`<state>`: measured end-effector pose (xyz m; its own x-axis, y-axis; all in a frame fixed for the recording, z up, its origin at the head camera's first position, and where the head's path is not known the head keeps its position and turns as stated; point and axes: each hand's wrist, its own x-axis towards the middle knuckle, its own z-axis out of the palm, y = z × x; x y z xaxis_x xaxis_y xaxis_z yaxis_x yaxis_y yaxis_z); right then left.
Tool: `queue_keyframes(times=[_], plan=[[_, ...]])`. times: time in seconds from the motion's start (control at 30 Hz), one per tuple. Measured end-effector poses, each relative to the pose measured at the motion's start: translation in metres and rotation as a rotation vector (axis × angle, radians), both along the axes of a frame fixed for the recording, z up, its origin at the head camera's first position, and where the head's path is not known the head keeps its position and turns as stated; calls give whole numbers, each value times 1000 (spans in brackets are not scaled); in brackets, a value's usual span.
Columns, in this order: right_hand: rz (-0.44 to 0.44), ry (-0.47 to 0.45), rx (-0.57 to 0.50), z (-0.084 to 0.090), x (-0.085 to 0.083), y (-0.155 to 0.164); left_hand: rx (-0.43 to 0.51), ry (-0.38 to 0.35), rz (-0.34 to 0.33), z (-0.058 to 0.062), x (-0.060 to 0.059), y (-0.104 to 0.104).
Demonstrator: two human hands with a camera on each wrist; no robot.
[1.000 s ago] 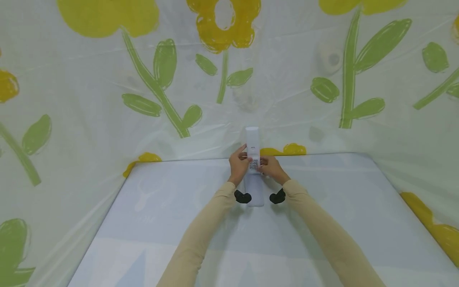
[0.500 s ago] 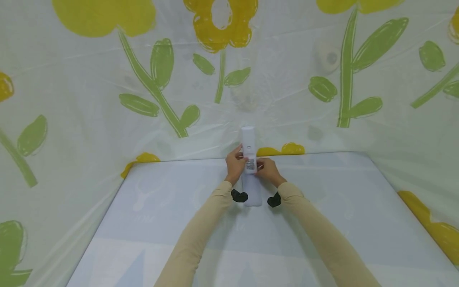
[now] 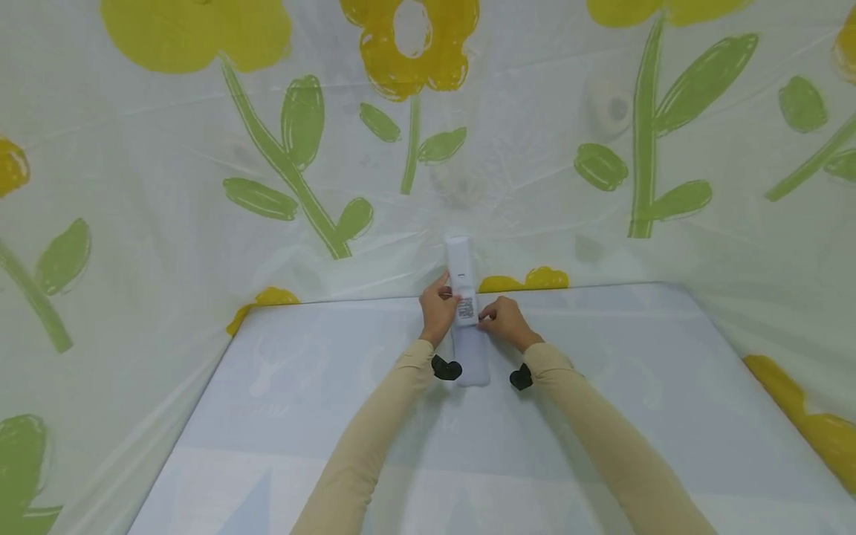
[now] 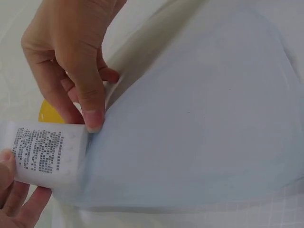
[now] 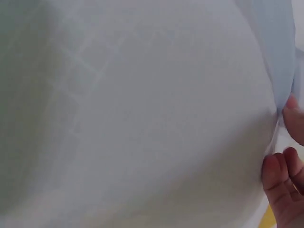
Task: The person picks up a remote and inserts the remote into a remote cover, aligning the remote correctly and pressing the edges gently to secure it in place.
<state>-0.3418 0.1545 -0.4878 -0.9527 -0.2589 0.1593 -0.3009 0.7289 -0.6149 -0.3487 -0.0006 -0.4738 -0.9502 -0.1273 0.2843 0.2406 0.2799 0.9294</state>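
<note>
Change: since a second ago both hands have drifted slightly left with the remote; the right wrist sits a little lower and further right, and the grip stays the same.

Head view, remote: a slim white remote (image 3: 463, 297) stands nearly upright at the far edge of the pale blue desk (image 3: 334, 416), its top against the flowered plastic sheet (image 3: 200, 186). A small printed label with dark code sits at mid-height, and the lower part looks faintly bluish.

Head view, hands: the left hand (image 3: 438, 316) grips the remote's left side and the right hand (image 3: 504, 321) its right side, fingers of both curled onto it. Beige sleeves (image 3: 374, 431) cover both arms, with a black wrist mount (image 3: 446, 368) under each.

Left wrist view: the remote (image 4: 190, 128) fills the frame as a smooth pale blue-white curved shell. The label (image 4: 40, 149) shows rows of dark dots. The left hand's thumb and fingers (image 4: 92, 102) pinch the edge by the label; fingers of the right hand (image 4: 14, 194) touch it from below.

Right wrist view: the remote's pale surface (image 5: 142, 118) fills the frame, blurred; the right hand's fingers (image 5: 280, 180) press its right edge.
</note>
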Motion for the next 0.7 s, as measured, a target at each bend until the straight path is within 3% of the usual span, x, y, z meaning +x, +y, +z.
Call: queue_keyframes(times=[0.13,0.43,0.7], plan=[[41,-6,61,1,-1,0,-13,-2,0,1,1,0],[42,-39,145,3,-4,-6,7,10,39,-2,0,-6],[60,-36,-47,1,-2,-2,-51,-62,43,0,0,-7]])
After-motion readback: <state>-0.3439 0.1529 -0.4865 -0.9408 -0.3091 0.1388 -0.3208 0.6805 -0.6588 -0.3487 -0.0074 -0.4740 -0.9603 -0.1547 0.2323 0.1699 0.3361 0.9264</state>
